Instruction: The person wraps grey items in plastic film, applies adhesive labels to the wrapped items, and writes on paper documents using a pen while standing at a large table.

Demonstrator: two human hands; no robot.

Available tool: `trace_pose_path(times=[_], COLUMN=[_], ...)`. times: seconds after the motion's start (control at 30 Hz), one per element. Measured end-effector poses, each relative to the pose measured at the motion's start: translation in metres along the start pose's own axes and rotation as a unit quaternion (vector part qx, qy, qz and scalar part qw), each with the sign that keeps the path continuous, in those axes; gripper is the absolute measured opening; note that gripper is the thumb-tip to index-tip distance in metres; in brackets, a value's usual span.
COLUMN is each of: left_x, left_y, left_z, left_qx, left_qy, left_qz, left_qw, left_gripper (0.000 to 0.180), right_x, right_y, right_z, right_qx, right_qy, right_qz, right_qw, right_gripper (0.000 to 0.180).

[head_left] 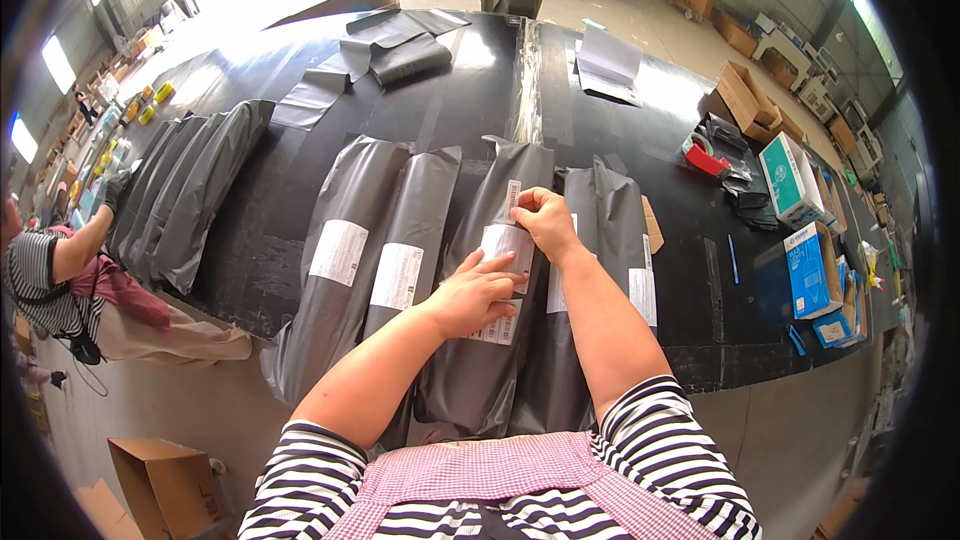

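Grey package [468,380]: small label [512,196] pinched by right hand [547,224], fingers narrowed; larger label [503,239] partly covered by left hand [468,296], fingers spread.

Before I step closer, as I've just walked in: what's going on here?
A person's left hand lies across white labels on a grey package, while the right hand touches a narrow white label higher up. More labelled grey packages lie on both sides on the black table. At the far left, a co-worker has a gloved hand at another row of grey packages.
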State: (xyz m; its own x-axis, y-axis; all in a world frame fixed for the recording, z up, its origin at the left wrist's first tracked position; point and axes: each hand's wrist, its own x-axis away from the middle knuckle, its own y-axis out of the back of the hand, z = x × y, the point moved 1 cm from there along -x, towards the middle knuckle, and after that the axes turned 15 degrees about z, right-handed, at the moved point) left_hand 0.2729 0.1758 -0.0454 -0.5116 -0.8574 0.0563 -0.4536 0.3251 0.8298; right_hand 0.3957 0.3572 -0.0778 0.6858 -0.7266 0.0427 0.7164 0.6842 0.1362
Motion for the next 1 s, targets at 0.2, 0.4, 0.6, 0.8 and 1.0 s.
trace_pose_path(times=[0.2,0.4,0.6,0.8,1.0], left_x=[-0.002,-0.001,0.001,-0.002,0.001], left_y=[0.002,-0.001,-0.003,-0.007,-0.007], left_z=[-0.001,0.003,0.003,0.005,0.004], left_qx=[-0.011,0.011,0.02,0.029,0.013], left_qy=[-0.003,0.0,0.001,-0.002,0.014], left_qz=[0.001,0.002,0.003,-0.007,-0.005], left_qw=[1.0,1.0,1.0,1.0,1.0], left_gripper=[0.023,0.02,0.022,0.02,0.02], right_x=[0.005,0.012,-0.016,-0.047,0.001], right_y=[-0.001,-0.009,0.005,0.021,-0.019], right_z=[0.004,0.018,0.023,0.014,0.03], right_qx=[0.089,0.204,0.273,0.251,0.34], right_qy=[0.024,0.054,0.011,-0.119,-0.116], right_qz=[-0.019,-0.022,-0.151,-0.163,-0.125], right_qw=[0.996,0.977,0.95,0.947,0.925], right_gripper=[0.018,0.031,0.059,0.06,0.088])
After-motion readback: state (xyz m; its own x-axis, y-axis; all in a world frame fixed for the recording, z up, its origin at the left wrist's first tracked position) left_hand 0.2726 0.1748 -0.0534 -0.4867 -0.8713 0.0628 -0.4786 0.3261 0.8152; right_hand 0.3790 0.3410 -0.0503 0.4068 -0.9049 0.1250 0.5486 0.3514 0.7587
